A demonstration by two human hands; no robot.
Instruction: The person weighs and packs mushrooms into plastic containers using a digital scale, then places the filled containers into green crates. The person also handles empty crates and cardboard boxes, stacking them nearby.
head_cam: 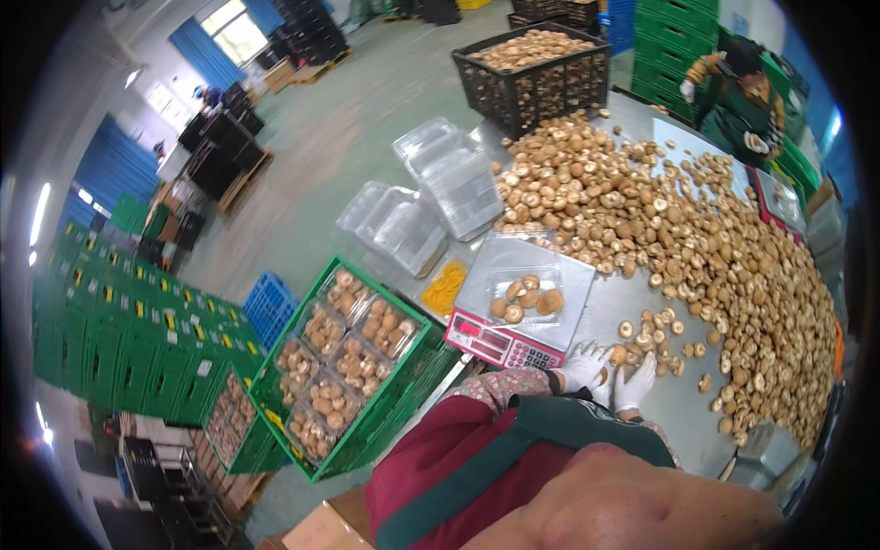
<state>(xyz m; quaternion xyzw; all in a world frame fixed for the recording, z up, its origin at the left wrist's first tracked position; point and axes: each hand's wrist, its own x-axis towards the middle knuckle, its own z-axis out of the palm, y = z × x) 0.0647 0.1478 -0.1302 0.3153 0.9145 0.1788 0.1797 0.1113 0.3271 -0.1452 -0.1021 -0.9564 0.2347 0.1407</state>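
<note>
My left hand [583, 368], in a white glove, is beside the front right corner of a red digital scale [509, 347]. A brown mushroom [603, 376] shows by its fingers; whether it is gripped is hard to see. My right hand [634, 386], also gloved, lies on the metal table with straight fingers and thumb apart, against a small group of shiitake-like mushrooms [646, 338]. On the scale's plate [576, 289] sits a clear plastic tray [495, 278] holding several mushrooms [529, 298]. A large mushroom heap [687, 247] spreads behind and to the right.
Left of the scale are yellow rubber bands [445, 287], stacked clear trays [457, 182] and a green crate [402, 405] of filled trays. A black crate [533, 86] full of mushrooms stands at the back. Across the table is a gloved person [739, 103] near another scale [780, 199].
</note>
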